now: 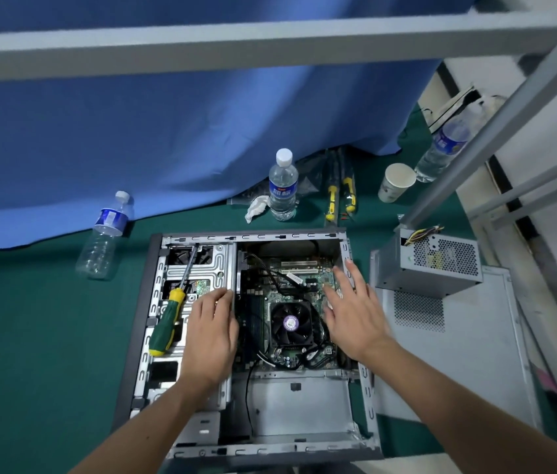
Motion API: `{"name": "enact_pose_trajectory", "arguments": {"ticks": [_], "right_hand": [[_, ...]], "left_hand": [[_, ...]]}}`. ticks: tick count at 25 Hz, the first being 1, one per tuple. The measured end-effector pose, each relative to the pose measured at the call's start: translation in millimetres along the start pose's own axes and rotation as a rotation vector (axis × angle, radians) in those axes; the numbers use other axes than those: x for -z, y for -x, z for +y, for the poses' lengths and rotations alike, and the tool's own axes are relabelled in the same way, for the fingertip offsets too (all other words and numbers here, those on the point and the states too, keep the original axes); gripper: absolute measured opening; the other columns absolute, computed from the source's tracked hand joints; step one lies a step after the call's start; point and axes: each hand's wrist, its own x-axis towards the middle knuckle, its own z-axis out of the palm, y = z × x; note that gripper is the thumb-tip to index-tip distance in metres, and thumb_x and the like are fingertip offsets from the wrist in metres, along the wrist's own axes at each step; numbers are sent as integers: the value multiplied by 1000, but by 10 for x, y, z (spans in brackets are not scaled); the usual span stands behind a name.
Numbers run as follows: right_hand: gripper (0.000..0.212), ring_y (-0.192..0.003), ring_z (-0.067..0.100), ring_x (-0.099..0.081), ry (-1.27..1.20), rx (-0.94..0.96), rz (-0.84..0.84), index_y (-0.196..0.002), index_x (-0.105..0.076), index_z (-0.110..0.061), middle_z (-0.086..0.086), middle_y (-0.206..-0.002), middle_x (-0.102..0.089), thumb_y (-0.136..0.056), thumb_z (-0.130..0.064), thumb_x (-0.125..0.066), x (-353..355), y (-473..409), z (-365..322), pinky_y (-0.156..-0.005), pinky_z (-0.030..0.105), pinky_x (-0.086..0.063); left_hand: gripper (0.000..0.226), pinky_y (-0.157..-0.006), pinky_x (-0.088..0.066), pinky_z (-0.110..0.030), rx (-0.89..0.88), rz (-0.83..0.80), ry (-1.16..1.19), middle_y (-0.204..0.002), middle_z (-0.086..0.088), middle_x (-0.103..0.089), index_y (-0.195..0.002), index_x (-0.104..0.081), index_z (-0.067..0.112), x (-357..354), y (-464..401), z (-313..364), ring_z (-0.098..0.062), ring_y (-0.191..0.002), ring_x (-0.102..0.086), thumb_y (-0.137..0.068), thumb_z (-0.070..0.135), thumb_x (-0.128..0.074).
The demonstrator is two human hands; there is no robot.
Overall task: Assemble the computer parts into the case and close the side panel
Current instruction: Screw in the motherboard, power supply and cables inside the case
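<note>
With left hand (pixel 210 331) and right hand (pixel 355 313) spread flat, gripping nothing, over the open case (pixel 299 401), the PSU (pixel 430 265), beside it on the side panel (pixel 468 364), was judged heavy, rigid, best gripped by its sides.

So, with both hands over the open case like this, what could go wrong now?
1. The screwdriver lies loose on the drive cage beside the left hand; a nudge could roll it onto the motherboard.
2. The right hand hovers open above the black cables and might snag them.
3. The power supply sits outside, on the side panel, which cannot close yet.
</note>
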Motion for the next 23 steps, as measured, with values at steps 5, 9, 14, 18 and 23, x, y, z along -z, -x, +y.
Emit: {"name": "enact_pose_trajectory", "arguments": {"ticks": [5,9,14,18,23], "right_hand": [[65,-142,30,35,50,32,-201,-155,-16,-24,4,-162,14,-100,-50,-36,187,47,-50,-119,58,-14],[55,-151,29,-1,-223,62,-186,-151,-31,-25,0,-163,-9,-101,-42,-45,535,114,-55,-120,47,-22],[60,-125,21,-48,-239,-147,70,-148,-34,-23,5,-146,-38,-93,-20,-60,825,95,627,-105,36,-45],[101,-139,32,-31,-157,-321,-60,-153,-15,-30,9,-156,-22,-76,-33,-80,911,-67,1386,-111,49,-37],[133,-148,39,-8,-40,-251,-213,-154,6,-36,9,-164,4,-60,-47,-88,897,-398,1920,-116,59,-19]], "left_hand": [[39,-109,-36,-36,-8,-54,-18,-134,-10,-49,-136,-51,3,92,9,54,-22,-123,-38,-98,12,-50],[35,-105,-37,-30,-9,-170,-145,-131,-7,-49,-133,-51,9,242,-72,112,-20,-117,-41,-98,16,-48],[43,-103,-38,-31,-88,-189,-48,-131,-7,-49,-131,-56,12,365,-396,709,-24,-121,-44,-89,20,-62],[81,-117,-26,-31,-224,-457,-8,-156,-6,-23,-154,-26,15,104,-802,1525,-23,-143,-23,-88,38,-69],[127,-123,-8,-42,-218,-735,-454,-162,-13,17,-154,13,8,-325,-1244,2154,-28,-151,13,-77,48,-79]]}}
